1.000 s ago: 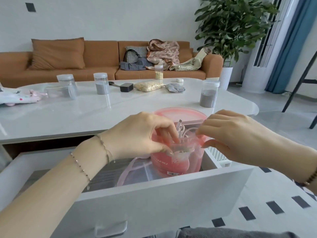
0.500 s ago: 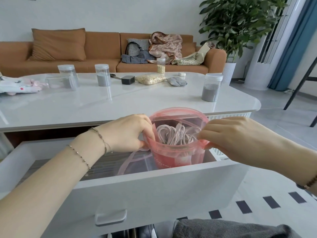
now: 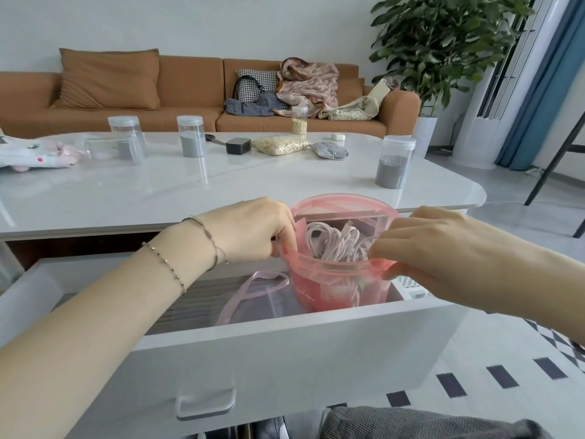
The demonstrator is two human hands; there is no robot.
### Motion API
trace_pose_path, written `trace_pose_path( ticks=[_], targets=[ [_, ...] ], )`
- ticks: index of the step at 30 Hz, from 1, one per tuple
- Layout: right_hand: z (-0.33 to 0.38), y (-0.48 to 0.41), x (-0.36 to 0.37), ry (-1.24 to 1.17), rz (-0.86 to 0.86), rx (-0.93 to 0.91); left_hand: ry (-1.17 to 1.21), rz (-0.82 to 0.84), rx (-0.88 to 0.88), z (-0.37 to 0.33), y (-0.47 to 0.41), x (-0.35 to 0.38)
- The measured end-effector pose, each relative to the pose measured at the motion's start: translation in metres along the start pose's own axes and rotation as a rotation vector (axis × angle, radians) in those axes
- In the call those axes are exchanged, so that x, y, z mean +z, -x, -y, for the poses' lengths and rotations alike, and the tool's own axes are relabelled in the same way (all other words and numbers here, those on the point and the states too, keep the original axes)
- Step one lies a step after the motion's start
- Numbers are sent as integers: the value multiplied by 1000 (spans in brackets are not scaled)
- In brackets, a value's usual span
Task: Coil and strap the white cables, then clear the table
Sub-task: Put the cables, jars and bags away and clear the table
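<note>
- Left hand (image 3: pixel 253 229): fingers curled over the left side of the pink bag's (image 3: pixel 332 293) rim, pinching it.
- Right hand (image 3: pixel 424 245): fingertips pinching the right side of the same rim; between them the two hands hold the mouth spread wide.
- White cables (image 3: pixel 332 242): bundled in loops inside the bag, between the two grips and below the rim; no strap can be made out.
- Bag position: standing in the open drawer (image 3: pixel 285 350), at its right end, beside a loose pink ribbon (image 3: pixel 250 293).
- Progress, judged: coiling appears done and the cables are stowed; closing the bag and shutting the drawer are left.
- Table (image 3: pixel 158 191): not cleared; jars (image 3: pixel 394 166), an oat packet (image 3: pixel 280 144), a black box (image 3: pixel 238 146) and a grey pouch (image 3: pixel 329 151) sit on it.
</note>
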State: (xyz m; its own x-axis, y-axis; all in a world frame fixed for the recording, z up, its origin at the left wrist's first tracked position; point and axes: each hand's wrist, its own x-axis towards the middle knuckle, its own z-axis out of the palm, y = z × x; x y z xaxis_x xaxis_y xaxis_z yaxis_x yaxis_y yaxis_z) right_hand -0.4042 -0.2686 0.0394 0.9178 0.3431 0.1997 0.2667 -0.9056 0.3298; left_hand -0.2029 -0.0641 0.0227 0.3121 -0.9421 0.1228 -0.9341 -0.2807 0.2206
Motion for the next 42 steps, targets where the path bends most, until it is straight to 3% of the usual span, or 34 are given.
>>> trace_pose_path(
  ticks=[5,14,18,23,30,35,42],
  targets=[
    [5,0,0,8,11,58,-46,-34,36,-2,-8,6],
    [-1,-4,0,-193,429,219,-33,11,90,-7,-2,21],
    [-5,-17,-1,-296,546,335,-23,57,39,-10,0,22],
    [-5,-32,6,-465,666,321,11,139,9,-2,7,27],
    [-14,-31,23,-490,602,383,-76,126,32,14,6,38],
    [-20,-29,21,-412,493,412,-189,-122,158,11,-1,41],
    [-9,-29,29,-522,362,344,-19,-29,122,16,2,49]
  ],
)
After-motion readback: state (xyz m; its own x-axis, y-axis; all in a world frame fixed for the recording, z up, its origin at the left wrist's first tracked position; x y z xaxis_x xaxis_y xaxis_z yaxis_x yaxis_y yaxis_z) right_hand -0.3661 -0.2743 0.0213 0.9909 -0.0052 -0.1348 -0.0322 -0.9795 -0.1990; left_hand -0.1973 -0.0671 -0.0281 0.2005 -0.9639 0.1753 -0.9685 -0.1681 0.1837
